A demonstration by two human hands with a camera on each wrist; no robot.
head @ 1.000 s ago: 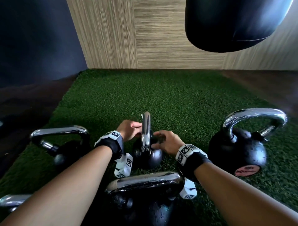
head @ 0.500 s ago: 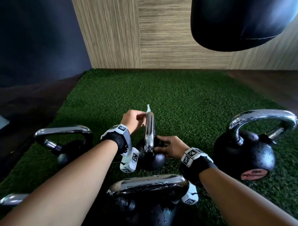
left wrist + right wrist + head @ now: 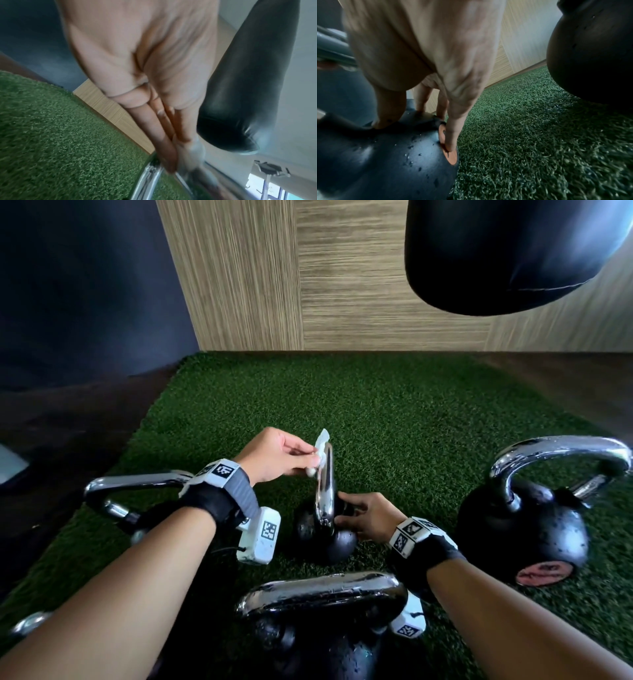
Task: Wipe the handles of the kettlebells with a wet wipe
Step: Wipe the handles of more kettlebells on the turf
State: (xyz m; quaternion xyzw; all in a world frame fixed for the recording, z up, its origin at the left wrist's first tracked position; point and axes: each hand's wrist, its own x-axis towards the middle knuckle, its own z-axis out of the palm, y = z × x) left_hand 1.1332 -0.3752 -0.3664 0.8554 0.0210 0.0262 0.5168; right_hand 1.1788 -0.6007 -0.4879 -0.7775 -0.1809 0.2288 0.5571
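The left hand (image 3: 274, 455) pinches a small white wet wipe (image 3: 321, 447) between thumb and fingers (image 3: 164, 136) and holds it against the top of the chrome handle (image 3: 325, 491) of a small kettlebell (image 3: 323, 537). One corner of the wipe sticks up above the handle. This small kettlebell stands on green artificial turf (image 3: 394, 419), its handle seen edge-on from the head view. The right hand (image 3: 363, 520) rests on the black ball of the same kettlebell, fingers spread over it with the thumb on top and a fingertip (image 3: 449, 142) on its round orange label (image 3: 448, 146); the fingers curve lightly round the ball and steady it. Water drops speckle the black surface. A larger kettlebell (image 3: 527, 529) with a pink label stands on the turf to the right, well apart from the hands. Another kettlebell (image 3: 318, 631) sits nearest the person, between the forearms, and one more (image 3: 133, 498) stands on the left, partly hidden behind the left wrist. A black punching bag (image 3: 507, 251) hangs above the far right, in front of a wood-grain wall (image 3: 298, 275)
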